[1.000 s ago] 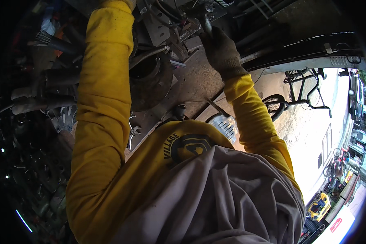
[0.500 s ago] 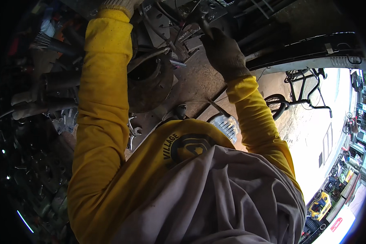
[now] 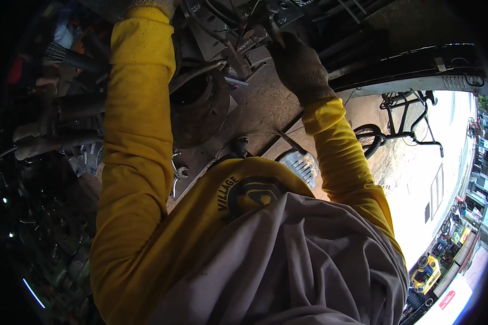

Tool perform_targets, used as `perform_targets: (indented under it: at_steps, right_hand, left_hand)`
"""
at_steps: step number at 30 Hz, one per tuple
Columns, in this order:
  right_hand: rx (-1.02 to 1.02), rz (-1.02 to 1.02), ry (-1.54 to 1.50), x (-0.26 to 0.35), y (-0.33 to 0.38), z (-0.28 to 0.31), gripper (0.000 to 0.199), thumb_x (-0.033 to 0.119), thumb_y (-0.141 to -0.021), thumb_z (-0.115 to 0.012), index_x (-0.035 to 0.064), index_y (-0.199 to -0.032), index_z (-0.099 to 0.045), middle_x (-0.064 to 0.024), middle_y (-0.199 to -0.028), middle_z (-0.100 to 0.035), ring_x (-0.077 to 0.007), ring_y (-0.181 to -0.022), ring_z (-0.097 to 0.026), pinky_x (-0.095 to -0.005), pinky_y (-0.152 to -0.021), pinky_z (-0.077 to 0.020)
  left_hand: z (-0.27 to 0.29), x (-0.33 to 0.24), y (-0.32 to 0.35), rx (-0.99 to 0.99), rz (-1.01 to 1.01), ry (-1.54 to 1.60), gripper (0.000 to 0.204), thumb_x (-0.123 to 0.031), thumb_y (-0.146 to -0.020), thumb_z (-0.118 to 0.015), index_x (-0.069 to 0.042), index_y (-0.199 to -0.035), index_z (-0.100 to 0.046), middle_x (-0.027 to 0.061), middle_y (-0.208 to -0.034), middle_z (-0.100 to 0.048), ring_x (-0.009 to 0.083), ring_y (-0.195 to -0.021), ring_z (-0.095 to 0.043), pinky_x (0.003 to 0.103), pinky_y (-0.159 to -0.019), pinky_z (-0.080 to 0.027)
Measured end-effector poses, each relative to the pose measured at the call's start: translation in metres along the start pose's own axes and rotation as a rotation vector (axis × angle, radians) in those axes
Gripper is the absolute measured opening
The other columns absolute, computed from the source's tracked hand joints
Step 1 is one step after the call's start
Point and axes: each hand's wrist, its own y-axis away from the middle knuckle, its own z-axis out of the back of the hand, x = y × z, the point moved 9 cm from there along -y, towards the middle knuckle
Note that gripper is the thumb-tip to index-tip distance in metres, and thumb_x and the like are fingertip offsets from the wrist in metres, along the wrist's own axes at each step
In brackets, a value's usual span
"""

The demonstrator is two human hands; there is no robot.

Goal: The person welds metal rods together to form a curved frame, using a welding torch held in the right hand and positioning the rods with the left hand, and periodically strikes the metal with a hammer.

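Note:
My right hand (image 3: 298,65), in a greyish knitted work glove, is closed round the handle of a hammer (image 3: 275,33). The hammer's dark head points toward the top edge over shadowed metal plates and is hard to make out. My left hand (image 3: 165,4), also gloved, is cut off by the top edge, so its fingers and anything in them are hidden. Beside the left forearm stands a round, rusty metal piece (image 3: 200,130) with a dark opening. A bent metal bar (image 3: 198,75) crosses above it. Near my right hand lies a flat metal plate (image 3: 255,56).
Several wrenches (image 3: 180,172) lie just right of my left sleeve. Thick pipes (image 3: 81,106) project at the left, below a wire-like bundle (image 3: 57,53). A slotted blue-grey piece (image 3: 301,165) rests on the floor below my right arm. A bicycle (image 3: 401,127) stands outside at the right.
My left hand has shifted slightly up and left, further out of view. The hammer's head has moved a little toward the top edge, while my right hand stays in nearly the same place.

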Motion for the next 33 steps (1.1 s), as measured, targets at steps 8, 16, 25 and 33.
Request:
perform_targets:
  at_steps: [8, 16, 25, 33]
  right_hand:
    - [0.066, -0.076, 0.116, -0.003, -0.005, -0.010, 0.038, 0.042, -0.100, -0.058, 0.0101, -0.119, -0.062, -0.0247, -0.098, -0.070, -0.0487, -0.097, -0.066, -0.0551, -0.080, -0.0545]
    - [0.032, -0.085, 0.107, -0.012, -0.007, -0.012, 0.036, 0.040, -0.099, -0.059, 0.0088, -0.118, -0.062, -0.0246, -0.098, -0.071, -0.0483, -0.093, -0.067, -0.0552, -0.077, -0.0550]
    - [0.040, -0.084, 0.113, -0.004, -0.011, -0.010, 0.039, 0.041, -0.097, -0.061, 0.0079, -0.118, -0.061, -0.0259, -0.097, -0.071, -0.0474, -0.093, -0.068, -0.0551, -0.078, -0.0551]
    - [-0.038, -0.069, 0.079, -0.010, -0.001, -0.008, 0.038, 0.040, -0.097, -0.063, 0.0071, -0.116, -0.062, -0.0270, -0.099, -0.070, -0.0477, -0.095, -0.067, -0.0531, -0.078, -0.0549]
  left_hand:
    - [-0.003, 0.009, -0.003, 0.020, -0.008, -0.083, 0.036, -0.029, -0.097, -0.055, 0.002, -0.095, -0.072, 0.0123, -0.084, -0.071, 0.0233, -0.078, -0.064, 0.038, -0.076, -0.048]
    - [-0.014, 0.004, 0.007, 0.106, 0.165, 0.018, 0.036, -0.024, -0.102, -0.047, 0.000, -0.113, -0.072, 0.0196, -0.113, -0.072, 0.0331, -0.102, -0.069, 0.040, -0.091, -0.052]
    - [-0.007, 0.016, -0.020, -0.015, -0.188, -0.624, 0.042, -0.030, -0.103, -0.045, -0.002, -0.121, -0.069, 0.0244, -0.126, -0.067, 0.0383, -0.116, -0.064, 0.042, -0.098, -0.049]
    - [-0.001, 0.018, 0.009, -0.004, 0.137, -0.005, 0.045, -0.038, -0.097, -0.057, 0.000, -0.116, -0.072, 0.0207, -0.116, -0.070, 0.0324, -0.102, -0.066, 0.040, -0.090, -0.050]
